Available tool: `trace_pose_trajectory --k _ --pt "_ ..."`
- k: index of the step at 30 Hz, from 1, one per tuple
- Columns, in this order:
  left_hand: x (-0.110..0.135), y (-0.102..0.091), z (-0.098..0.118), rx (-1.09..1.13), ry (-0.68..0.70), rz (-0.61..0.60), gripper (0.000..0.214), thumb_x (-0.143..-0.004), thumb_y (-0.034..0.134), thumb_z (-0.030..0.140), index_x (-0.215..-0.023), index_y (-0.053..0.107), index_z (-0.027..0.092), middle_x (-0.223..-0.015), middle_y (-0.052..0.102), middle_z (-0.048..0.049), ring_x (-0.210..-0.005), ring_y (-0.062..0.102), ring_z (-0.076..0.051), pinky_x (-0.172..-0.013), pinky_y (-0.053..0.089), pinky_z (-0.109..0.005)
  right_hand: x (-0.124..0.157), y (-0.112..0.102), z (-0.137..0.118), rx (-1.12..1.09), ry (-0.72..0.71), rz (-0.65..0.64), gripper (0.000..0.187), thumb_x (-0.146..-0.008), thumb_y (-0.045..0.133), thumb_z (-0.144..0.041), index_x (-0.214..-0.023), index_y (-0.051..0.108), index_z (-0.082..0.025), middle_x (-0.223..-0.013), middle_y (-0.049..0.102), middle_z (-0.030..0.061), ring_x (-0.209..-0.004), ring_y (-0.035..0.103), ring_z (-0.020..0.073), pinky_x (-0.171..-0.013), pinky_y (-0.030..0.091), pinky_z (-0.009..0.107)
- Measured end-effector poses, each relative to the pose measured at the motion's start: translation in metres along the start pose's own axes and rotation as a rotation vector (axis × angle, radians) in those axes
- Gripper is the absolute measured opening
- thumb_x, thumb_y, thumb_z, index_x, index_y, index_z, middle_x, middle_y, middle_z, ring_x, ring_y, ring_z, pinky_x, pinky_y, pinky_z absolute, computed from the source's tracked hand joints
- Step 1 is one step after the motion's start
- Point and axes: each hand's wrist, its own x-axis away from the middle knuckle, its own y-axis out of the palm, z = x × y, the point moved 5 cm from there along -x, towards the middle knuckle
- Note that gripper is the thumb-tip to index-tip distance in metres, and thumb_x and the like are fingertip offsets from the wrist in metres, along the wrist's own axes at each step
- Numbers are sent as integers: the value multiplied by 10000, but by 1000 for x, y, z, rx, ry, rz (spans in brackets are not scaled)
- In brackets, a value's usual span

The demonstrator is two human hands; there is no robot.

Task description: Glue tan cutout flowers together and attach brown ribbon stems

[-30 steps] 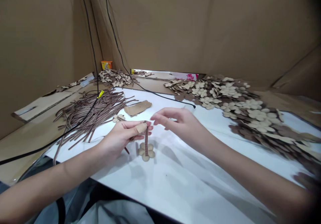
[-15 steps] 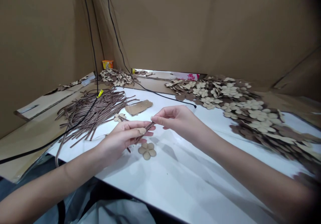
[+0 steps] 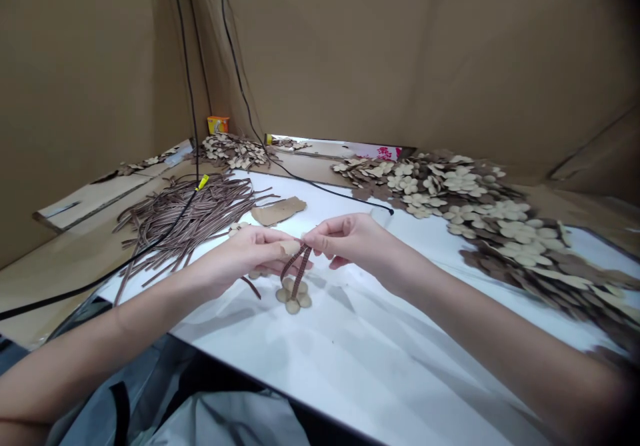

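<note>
Between my two hands hangs a brown stitched strip (image 3: 301, 274), bent into a loop with its lower part dangling. My left hand (image 3: 265, 249) pinches it at the top between thumb and fingers. My right hand (image 3: 345, 238) pinches the same top end, fingertips almost touching the left ones. Just below, a beige flower-shaped piece (image 3: 293, 306) lies on the white board, partly covered from view by the strip. Another brown strip (image 3: 251, 287) shows beneath my left hand, and more beige petals are partly hidden there.
A heap of brown strips (image 3: 190, 213) lies at the left, crossed by a black cable (image 3: 165, 238) with a yellow tag. Beyond my hands is a torn cardboard piece (image 3: 279, 211). Piled flower pieces (image 3: 515, 233) spread along the right. Cardboard walls (image 3: 320, 53) stand behind.
The strip, earlier lying slanted and straight across my left fingers, now hangs folded in a loop below both hands. My fingertips have come together at its top.
</note>
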Motion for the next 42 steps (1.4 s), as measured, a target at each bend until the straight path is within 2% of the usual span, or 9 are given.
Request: trace_pose_trajectory --k 5,9,14,19,23,29,33,38,42 --pt "-3 4 -3 -55 -14 -54 297 -768 637 377 -889 714 116 -708 696 -65 -587 610 -137 -579 436 -236 -3 0 2 56 -32 19 316 -592 746 -460 -582 650 -159 -538 546 -30 -484 401 70 -424 332 204" --pt "-3 12 -3 -24 25 -114 259 -796 608 334 -778 697 92 -684 695 -98 -555 594 -137 -558 417 -241 -6 1 6 117 -67 16 346 -675 670 -500 -629 658 -157 -516 530 -31 -436 349 64 -410 259 217" --pt "-6 10 -7 -20 -20 21 231 -786 633 318 -778 709 99 -637 679 -71 -545 578 -110 -476 348 -188 -5 1 8 143 -72 14 372 -701 646 -512 -603 621 -154 -444 440 -56 -424 321 61 -423 210 222" --pt "-6 10 -14 46 -40 3 279 -756 667 376 -810 721 108 -737 703 -101 -691 648 -164 -578 447 -216 -4 5 6 75 -111 -31 379 -716 639 -504 -565 582 -161 -429 422 -63 -418 302 59 -424 180 230" --pt "-5 11 -14 93 -13 10 353 -735 683 414 -882 715 95 -746 703 -115 -715 669 -203 -645 496 -278 -3 9 1 10 -188 -69 380 -745 618 -492 -570 582 -156 -501 496 -44 -430 298 52 -421 165 235" --pt "-1 9 -13 159 15 121 222 -715 716 302 -855 733 130 -817 719 -72 -803 669 -169 -791 505 -257 1 9 -2 19 -213 7 408 -749 616 -493 -526 526 -163 -397 326 -88 -399 216 48 -424 148 241" --pt "2 7 -12 124 26 130 202 -717 712 301 -820 733 128 -789 723 -63 -756 671 -161 -751 520 -252 2 6 -3 106 -188 32 395 -733 628 -497 -534 560 -162 -408 356 -77 -408 258 54 -432 167 242" --pt "4 6 -13 75 24 128 244 -686 735 353 -789 733 132 -740 727 -70 -687 674 -185 -688 531 -286 3 2 -8 198 -148 3 350 -671 672 -511 -603 611 -173 -517 480 -48 -441 278 58 -427 167 240" --pt "4 7 -15 60 12 119 266 -683 734 372 -800 730 132 -758 727 -79 -689 677 -204 -680 534 -312 5 4 -9 206 -125 -35 386 -670 659 -532 -557 589 -170 -487 421 -47 -438 256 62 -409 150 238"
